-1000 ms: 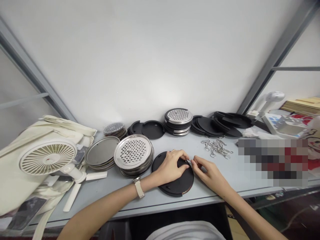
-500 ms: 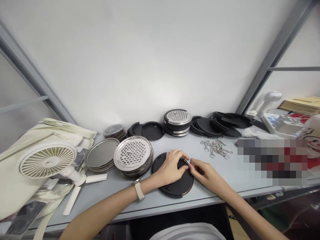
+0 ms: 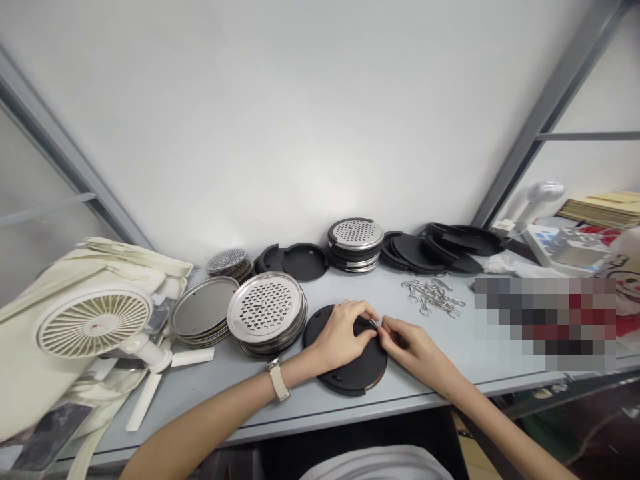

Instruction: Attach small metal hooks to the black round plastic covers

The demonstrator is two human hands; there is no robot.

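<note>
A black round disc [image 3: 356,370] lies flat on the grey table [image 3: 300,400] in front of me. My left hand [image 3: 343,333] rests on top of the disc, fingers curled over its far right edge. My right hand [image 3: 407,343] meets it there, its fingertips pinched on a small metal clip [image 3: 375,323] at the disc's rim. A pile of loose metal clips [image 3: 434,297] lies just beyond my right hand.
Stacks of perforated steel plates [image 3: 267,308] and plain steel plates [image 3: 203,308] stand to the left. More black discs [image 3: 425,250] and a mixed stack [image 3: 356,241] line the wall. A white fan [image 3: 93,320] on a cream bag sits far left. Clutter fills the right end.
My right hand has closed in from the right until its fingertips meet my left hand at the disc's edge. The disc stays in place.
</note>
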